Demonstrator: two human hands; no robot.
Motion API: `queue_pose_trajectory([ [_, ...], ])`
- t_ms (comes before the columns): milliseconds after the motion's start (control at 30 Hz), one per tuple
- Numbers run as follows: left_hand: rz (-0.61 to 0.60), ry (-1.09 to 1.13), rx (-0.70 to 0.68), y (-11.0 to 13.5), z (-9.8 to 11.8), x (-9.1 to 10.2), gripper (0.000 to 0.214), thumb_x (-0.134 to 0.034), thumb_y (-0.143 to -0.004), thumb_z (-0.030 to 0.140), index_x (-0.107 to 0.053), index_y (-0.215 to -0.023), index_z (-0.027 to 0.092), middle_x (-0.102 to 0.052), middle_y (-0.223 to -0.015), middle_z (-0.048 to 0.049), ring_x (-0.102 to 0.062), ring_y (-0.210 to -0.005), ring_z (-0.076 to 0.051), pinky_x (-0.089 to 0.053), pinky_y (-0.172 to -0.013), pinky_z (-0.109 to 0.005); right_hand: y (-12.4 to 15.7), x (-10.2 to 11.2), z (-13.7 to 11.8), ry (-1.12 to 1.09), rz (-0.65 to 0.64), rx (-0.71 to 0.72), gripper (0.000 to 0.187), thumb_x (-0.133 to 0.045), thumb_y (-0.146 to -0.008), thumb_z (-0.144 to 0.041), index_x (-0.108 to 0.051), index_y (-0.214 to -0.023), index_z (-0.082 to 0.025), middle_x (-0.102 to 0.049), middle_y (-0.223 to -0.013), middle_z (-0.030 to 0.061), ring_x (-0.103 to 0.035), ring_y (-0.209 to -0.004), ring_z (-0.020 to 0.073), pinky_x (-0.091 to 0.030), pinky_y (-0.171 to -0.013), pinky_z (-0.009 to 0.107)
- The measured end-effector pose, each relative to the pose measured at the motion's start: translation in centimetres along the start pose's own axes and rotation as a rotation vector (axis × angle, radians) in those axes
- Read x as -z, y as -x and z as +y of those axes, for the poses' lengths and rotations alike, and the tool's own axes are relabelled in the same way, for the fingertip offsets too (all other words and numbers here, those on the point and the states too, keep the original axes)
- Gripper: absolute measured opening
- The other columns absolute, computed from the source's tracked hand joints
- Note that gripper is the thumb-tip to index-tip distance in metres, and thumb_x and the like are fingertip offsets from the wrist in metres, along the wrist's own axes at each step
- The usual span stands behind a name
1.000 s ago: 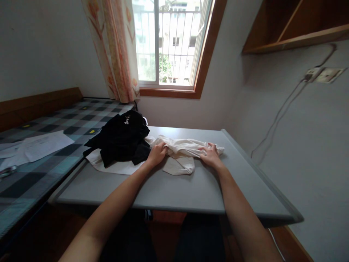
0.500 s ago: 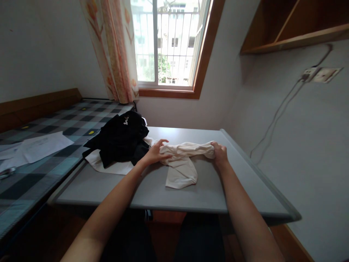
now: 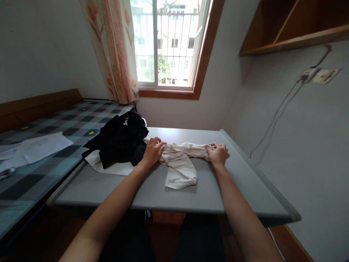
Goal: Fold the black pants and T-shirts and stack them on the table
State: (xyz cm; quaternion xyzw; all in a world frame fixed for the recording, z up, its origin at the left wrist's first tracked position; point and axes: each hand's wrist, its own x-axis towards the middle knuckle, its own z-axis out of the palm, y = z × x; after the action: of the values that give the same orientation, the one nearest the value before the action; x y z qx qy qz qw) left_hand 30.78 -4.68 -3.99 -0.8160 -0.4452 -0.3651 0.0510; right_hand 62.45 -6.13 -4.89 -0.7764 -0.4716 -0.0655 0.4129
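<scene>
A cream-white garment (image 3: 181,165) lies bunched on the grey table (image 3: 152,196), with one flap, maybe a sleeve, spread toward the front edge. At its left end my left hand (image 3: 154,150) pinches the cloth between thumb and fingers. My right hand (image 3: 218,153) grips the right end in the same way, fingers curled. Between the two hands the upper edge runs in a gathered, roughly straight band. Just left of my left hand sits a heap of black clothing (image 3: 120,136) with a small light print on it.
White cloth (image 3: 99,163) sticks out under the black heap. To the left is a bed with a checkered cover (image 3: 81,118) and paper sheets (image 3: 45,145). A wooden shelf (image 3: 289,43) hangs at upper right, above a wall socket with cables (image 3: 286,102).
Both hands have shifted their hold on the garment, the left turning to a pinch from above. The band between them looks narrower and flatter. The black heap stays put.
</scene>
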Motion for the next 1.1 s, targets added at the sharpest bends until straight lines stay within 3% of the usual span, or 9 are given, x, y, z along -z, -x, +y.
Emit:
queue_pose_trajectory([
  [167, -0.168, -0.029, -0.235, 0.1, 1.9, 0.2, 0.023, -0.055, -0.092, 0.027, -0.068, -0.112, 0.025, -0.063, -0.100, -0.0079, -0.055, -0.096, -0.025, -0.040, -0.091, -0.040, 0.6, 0.4, -0.8, -0.064, -0.072, -0.007, 0.033, -0.058, -0.079, -0.042, -0.075, -0.091, -0.017, -0.069, -0.079, 0.0110, -0.060, -0.075, 0.0257, -0.040, -0.076, 0.038],
  [267, -0.155, -0.059, -0.156, 0.2, 2.4, -0.2, 0.035, -0.062, -0.089, 0.039, -0.064, -0.120, 0.024, -0.063, -0.103, -0.0084, -0.056, -0.097, -0.027, -0.040, -0.092, -0.041, 0.6, 0.4, -0.9, -0.153, -0.043, 0.004, 0.037, -0.056, -0.079, -0.042, -0.076, -0.093, -0.015, -0.071, -0.080, 0.0132, -0.061, -0.072, 0.0260, -0.042, -0.071, 0.035],
  [367, -0.131, -0.053, -0.042, 0.2, 2.2, -0.5, 0.034, -0.061, -0.089, 0.034, -0.062, -0.122, 0.023, -0.064, -0.101, -0.0078, -0.058, -0.096, -0.026, -0.041, -0.090, -0.039, 0.6, 0.4, -1.0, -0.259, -0.002, 0.034, 0.042, -0.052, -0.080, -0.045, -0.076, -0.094, -0.014, -0.072, -0.080, 0.0139, -0.062, -0.071, 0.0256, -0.045, -0.072, 0.035],
  [500, -0.144, -0.013, 0.011, 0.2, 1.9, -0.5, 0.019, -0.052, -0.094, 0.027, -0.069, -0.100, 0.022, -0.065, -0.091, -0.0062, -0.060, -0.091, -0.024, -0.042, -0.088, -0.038, 0.6, 0.3, -1.2, -0.427, 0.036, 0.090, 0.051, -0.046, -0.084, -0.047, -0.073, -0.109, -0.011, -0.073, -0.101, 0.0180, -0.065, -0.082, 0.0257, -0.049, -0.081, 0.037],
  [600, -0.053, 0.036, 0.053, 0.0, 2.1, -0.3, 0.016, -0.055, -0.092, 0.027, -0.069, -0.087, 0.021, -0.065, -0.099, -0.0082, -0.059, -0.102, -0.026, -0.041, -0.093, -0.040, 0.5, -0.1, -1.2, -0.451, 0.033, 0.124, 0.059, -0.042, -0.087, -0.042, -0.061, -0.130, -0.007, -0.067, -0.119, 0.0219, -0.065, -0.095, 0.0273, -0.049, -0.090, 0.041],
  [700, 0.056, 0.110, 0.180, -0.3, 2.4, -0.1, 0.014, -0.053, -0.092, 0.025, -0.066, -0.095, 0.019, -0.061, -0.118, -0.0109, -0.055, -0.115, -0.026, -0.041, -0.097, -0.040, 0.4, -0.8, -0.8, -0.423, 0.056, 0.186, 0.068, -0.042, -0.083, -0.028, -0.039, -0.148, -0.008, -0.054, -0.139, 0.0201, -0.055, -0.121, 0.0277, -0.043, -0.103, 0.044],
  [800, -0.027, 0.158, 0.288, -0.3, 2.2, -0.1, 0.026, -0.053, -0.092, 0.025, -0.060, -0.116, 0.018, -0.064, -0.117, -0.0104, -0.060, -0.109, -0.025, -0.043, -0.094, -0.038, 0.2, -1.7, -0.2, -0.397, 0.062, 0.247, 0.081, -0.044, -0.076, -0.018, -0.023, -0.154, -0.011, -0.036, -0.154, 0.0171, -0.037, -0.140, 0.0268, -0.035, -0.111, 0.045],
  [900, -0.145, 0.108, 0.332, -0.2, 1.8, -0.2, 0.042, -0.062, -0.087, 0.032, -0.057, -0.126, 0.017, -0.066, -0.118, -0.0113, -0.061, -0.111, -0.028, -0.043, -0.094, -0.039, 0.1, -2.4, 0.3, -0.340, 0.008, 0.261, 0.084, -0.047, -0.073, -0.016, -0.023, -0.153, -0.008, -0.037, -0.152, 0.0192, -0.034, -0.141, 0.0286, -0.033, -0.113, 0.046],
  [1100, -0.247, 0.065, 0.280, -0.1, 1.4, -0.4, 0.020, -0.065, -0.081, 0.033, -0.069, -0.095, 0.018, -0.066, -0.103, -0.0100, -0.060, -0.103, -0.027, -0.044, -0.090, -0.036, 0.7, -1.5, 0.0, -0.074, -0.165, 0.184, 0.076, -0.055, -0.072, -0.019, -0.041, -0.147, -0.014, -0.057, -0.129, 0.0190, -0.054, -0.120, 0.0334, -0.042, -0.103, 0.047],
])
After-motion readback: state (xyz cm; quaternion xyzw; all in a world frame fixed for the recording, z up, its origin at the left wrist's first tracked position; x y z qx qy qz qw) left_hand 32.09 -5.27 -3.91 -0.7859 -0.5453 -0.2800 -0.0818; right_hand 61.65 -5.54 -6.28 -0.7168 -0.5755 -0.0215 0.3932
